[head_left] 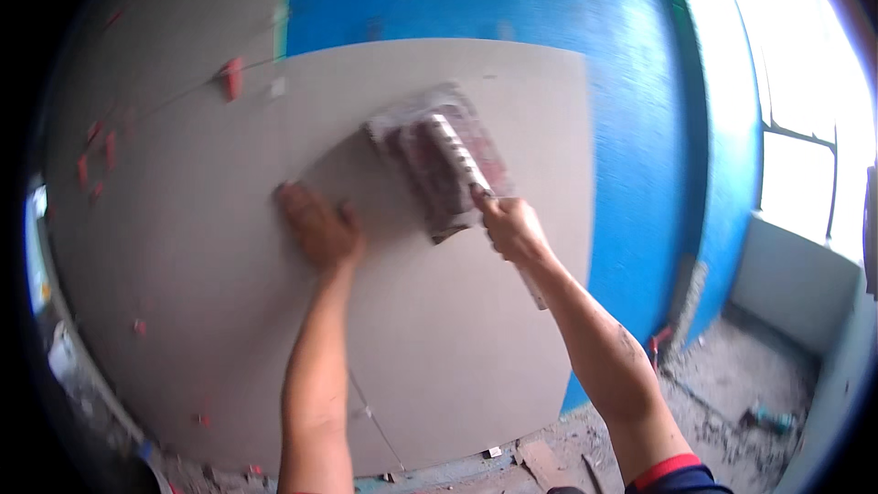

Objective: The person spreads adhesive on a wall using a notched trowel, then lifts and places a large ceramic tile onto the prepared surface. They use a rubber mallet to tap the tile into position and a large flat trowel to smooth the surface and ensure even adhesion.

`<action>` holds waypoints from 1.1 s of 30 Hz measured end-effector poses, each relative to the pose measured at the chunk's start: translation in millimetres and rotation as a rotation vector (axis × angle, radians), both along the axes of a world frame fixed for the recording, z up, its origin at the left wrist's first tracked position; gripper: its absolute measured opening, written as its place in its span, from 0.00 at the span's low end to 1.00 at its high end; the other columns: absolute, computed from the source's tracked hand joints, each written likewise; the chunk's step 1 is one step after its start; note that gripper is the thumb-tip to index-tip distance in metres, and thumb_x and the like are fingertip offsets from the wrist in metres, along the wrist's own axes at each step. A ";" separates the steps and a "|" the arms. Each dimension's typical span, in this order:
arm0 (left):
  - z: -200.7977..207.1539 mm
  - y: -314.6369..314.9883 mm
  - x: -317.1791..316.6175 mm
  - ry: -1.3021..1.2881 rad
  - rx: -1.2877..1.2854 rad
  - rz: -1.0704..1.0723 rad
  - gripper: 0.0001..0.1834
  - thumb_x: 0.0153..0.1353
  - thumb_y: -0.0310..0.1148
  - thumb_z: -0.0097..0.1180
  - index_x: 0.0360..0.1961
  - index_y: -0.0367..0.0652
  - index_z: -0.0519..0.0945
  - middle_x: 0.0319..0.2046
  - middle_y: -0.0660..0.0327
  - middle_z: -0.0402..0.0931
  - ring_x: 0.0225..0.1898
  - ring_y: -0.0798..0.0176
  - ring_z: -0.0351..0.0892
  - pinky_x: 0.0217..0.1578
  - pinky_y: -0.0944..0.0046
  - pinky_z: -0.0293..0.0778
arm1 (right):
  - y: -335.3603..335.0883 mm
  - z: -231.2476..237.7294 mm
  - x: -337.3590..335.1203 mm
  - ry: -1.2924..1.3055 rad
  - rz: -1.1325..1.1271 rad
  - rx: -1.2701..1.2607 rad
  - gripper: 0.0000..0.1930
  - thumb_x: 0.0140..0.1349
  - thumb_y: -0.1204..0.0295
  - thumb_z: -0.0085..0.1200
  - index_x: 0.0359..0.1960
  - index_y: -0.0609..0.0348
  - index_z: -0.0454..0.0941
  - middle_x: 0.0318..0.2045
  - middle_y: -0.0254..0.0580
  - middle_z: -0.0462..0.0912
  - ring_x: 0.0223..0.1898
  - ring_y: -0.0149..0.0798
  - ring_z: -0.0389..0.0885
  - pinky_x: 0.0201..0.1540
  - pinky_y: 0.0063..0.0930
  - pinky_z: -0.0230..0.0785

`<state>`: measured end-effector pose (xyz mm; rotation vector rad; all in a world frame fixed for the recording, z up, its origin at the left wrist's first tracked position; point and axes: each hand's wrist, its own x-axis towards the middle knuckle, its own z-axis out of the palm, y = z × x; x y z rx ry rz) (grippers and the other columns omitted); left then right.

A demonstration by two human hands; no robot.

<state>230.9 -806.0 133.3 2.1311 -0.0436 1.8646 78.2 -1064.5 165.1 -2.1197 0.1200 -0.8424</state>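
Note:
A large grey wall tile (457, 338) stands against the wall in front of me. My left hand (320, 230) lies flat against it, fingers stretched out and holding nothing. My right hand (514, 230) is wrapped round the pale, long handle of a flat rectangular paddle (421, 169), which is grey with worn reddish patches. The paddle is up against or just in front of the tile's upper middle; motion blur hides whether they touch. Part of the handle sticks out below my right fist.
Blue-coated wall (631, 220) shows above and right of the tile. Red clips (234, 79) sit along tile joints at the left. A window (800, 110) is at the far right. Debris and a greenish tool (768, 419) lie on the dusty floor (732, 366).

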 end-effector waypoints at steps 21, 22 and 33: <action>10.7 -8.3 15.5 -0.317 0.076 0.018 0.39 0.70 0.45 0.37 0.70 0.21 0.46 0.72 0.33 0.40 0.75 0.36 0.38 0.73 0.44 0.37 | -119.0 -67.6 -80.1 -0.579 -0.081 0.230 0.31 0.71 0.42 0.39 0.16 0.52 0.64 0.12 0.26 0.66 0.12 0.23 0.64 0.13 0.23 0.55; 9.9 -7.5 17.3 -0.312 0.079 0.019 0.39 0.70 0.44 0.37 0.70 0.22 0.46 0.72 0.33 0.40 0.74 0.36 0.38 0.73 0.44 0.36 | -108.6 -76.2 -73.1 -0.561 -0.092 0.387 0.30 0.74 0.49 0.37 0.16 0.54 0.64 0.12 0.27 0.67 0.13 0.22 0.65 0.14 0.23 0.55; 8.6 -1.3 18.1 -0.209 0.110 -0.041 0.42 0.69 0.49 0.41 0.69 0.22 0.49 0.72 0.32 0.41 0.74 0.34 0.36 0.72 0.39 0.35 | -128.4 -70.9 53.0 -0.013 -0.138 0.296 0.35 0.68 0.45 0.44 0.27 0.73 0.80 0.21 0.62 0.80 0.27 0.57 0.83 0.32 0.50 0.74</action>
